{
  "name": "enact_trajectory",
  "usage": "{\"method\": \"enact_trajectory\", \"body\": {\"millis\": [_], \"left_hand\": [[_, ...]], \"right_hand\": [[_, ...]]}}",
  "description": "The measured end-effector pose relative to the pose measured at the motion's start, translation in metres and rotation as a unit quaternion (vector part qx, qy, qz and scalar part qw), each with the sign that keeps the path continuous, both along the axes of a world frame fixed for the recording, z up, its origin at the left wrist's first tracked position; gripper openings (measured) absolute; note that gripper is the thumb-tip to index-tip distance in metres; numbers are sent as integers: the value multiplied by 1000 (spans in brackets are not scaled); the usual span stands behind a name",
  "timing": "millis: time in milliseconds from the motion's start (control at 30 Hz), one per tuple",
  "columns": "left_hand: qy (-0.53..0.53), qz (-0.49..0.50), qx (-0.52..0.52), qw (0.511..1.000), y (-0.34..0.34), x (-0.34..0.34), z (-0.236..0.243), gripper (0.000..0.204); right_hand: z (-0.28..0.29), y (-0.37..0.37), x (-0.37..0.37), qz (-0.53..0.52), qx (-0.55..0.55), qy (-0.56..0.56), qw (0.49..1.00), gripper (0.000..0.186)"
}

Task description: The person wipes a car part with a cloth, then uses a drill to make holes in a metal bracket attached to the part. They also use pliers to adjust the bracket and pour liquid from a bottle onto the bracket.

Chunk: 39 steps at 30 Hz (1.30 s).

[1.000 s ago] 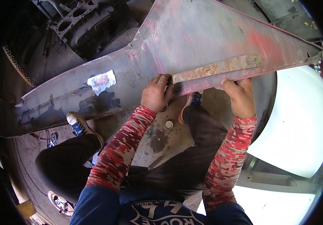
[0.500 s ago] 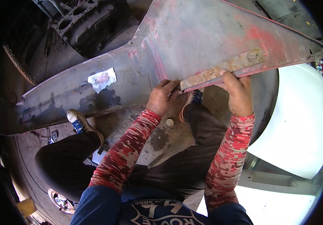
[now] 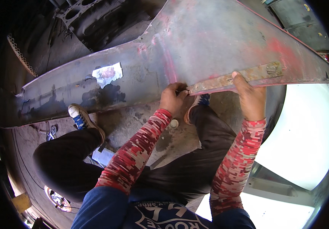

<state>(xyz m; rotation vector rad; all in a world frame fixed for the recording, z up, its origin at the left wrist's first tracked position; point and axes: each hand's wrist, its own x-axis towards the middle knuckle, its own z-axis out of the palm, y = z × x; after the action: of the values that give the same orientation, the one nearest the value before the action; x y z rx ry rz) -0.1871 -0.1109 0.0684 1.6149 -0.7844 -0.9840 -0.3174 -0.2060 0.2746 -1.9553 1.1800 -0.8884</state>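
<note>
1. Panel [image 3: 206, 49], long and gray with pink patches, spans my view beyond the person's knees; I can't make out what supports it. On its narrower left part lies a torn white scrap [image 3: 107, 74] with a pinkish smear, next to dark patches [image 3: 115, 94] that look damp.

2. The person's left hand [image 3: 173, 98] is curled at the panel's near edge, with thumb and fingertips drawn together by the left end of a rusty strip [image 3: 220, 82]. From here I can't tell whether they pinch the strip, the rim or something small. Below, a pale round object [image 3: 174, 124] sits on the floor [image 3: 141, 118].

3. That strip lies slantwise along the panel's near edge, between the two hands. I read the step in hand as steadying it there while the left fingertips work at its end.

4. The right hand [image 3: 251, 97] clasps this edge, its thumb laid over the strip and its fingers hidden underneath. In my judgement, the next move calls for firm pressure from that thumb, so the strip doesn't slide as the left fingers adjust.

5. Farthest right, a glossy white curved part [image 3: 298, 133] shows beyond the right hand, and I'd want the elbow clear of it.
</note>
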Motion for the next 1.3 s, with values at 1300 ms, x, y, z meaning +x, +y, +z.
{"method": "enact_trajectory", "body": {"millis": [1300], "left_hand": [[388, 15, 34, 921, -16, 16, -12, 11]], "right_hand": [[-6, -2, 2, -56, 59, -4, 997, 47]]}}
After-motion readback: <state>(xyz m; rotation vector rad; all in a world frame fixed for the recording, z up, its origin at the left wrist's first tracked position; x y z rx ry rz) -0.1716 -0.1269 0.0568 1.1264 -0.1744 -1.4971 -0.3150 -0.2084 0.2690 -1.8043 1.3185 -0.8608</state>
